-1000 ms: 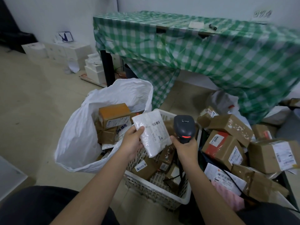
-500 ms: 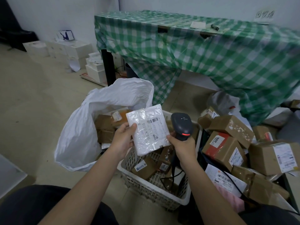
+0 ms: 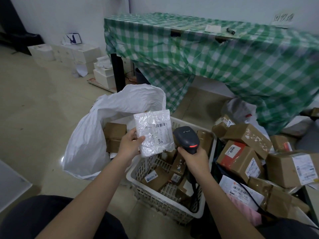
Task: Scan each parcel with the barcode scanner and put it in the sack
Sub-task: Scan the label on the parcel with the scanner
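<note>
The left hand pinches a white plastic-wrapped parcel by its lower left corner, label facing up, above the near rim of the open white sack, while the right hand grips the handle of the black barcode scanner, whose red light shows just beside the parcel's right edge. I judge this parcel is at its scan and not yet dropped; at least 2 brown boxes already lie in the sack. Much is left: the white basket under both hands holds more parcels, and a heap of cardboard boxes lies to the right, with the scanner's cable trailing across them where it could snag.
</note>
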Tool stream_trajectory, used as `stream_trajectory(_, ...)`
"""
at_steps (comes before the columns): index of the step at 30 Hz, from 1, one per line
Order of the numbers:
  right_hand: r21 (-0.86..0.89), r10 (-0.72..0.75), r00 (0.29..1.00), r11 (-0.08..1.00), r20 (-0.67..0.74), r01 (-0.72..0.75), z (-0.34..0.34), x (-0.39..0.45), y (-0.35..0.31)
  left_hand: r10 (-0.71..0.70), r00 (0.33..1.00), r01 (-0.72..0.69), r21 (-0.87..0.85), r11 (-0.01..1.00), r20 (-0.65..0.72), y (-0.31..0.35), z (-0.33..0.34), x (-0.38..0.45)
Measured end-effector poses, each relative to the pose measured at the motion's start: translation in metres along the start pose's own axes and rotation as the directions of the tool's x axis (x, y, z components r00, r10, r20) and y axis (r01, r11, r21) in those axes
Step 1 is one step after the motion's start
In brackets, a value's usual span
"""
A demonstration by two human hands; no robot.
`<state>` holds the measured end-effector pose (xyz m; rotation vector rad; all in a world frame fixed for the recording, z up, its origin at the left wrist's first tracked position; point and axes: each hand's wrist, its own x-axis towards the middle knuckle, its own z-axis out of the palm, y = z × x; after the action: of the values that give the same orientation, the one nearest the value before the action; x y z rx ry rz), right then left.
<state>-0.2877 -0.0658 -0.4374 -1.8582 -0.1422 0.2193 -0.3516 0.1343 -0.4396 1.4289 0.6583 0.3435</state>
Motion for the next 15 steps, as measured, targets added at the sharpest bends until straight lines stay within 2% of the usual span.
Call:
stream_trajectory(2, -0.140, -0.073, 0.995, 0.987, 0.066, 0.082, -0.003, -0.002, -0.001, 0.012, 1.000, -0.012, 0.030, 0.999, -0.009, 0.001, -0.003, 0.005)
stream_trajectory(6, -0.392, -0.173, 0.965, 0.888, 0.197, 0.240, -0.009, -0.003, -0.011, 0.077, 0.995, -0.068, 0.139, 0.988, -0.066, 0.008, -0.010, 0.012)
stream_trajectory(8, -0.396, -0.153, 0.966, 0.890, 0.207, 0.226, -0.009, -0.002, -0.015, 0.087, 0.993, -0.075, 0.136, 0.988, -0.084, 0.011, -0.012, 0.013)
stream_trajectory(15, -0.212, -0.091, 0.979, 0.969, 0.181, 0.129, 0.008, -0.004, -0.015, 0.116, 0.989, -0.105, 0.116, 0.988, -0.090, 0.008, -0.012, 0.009)
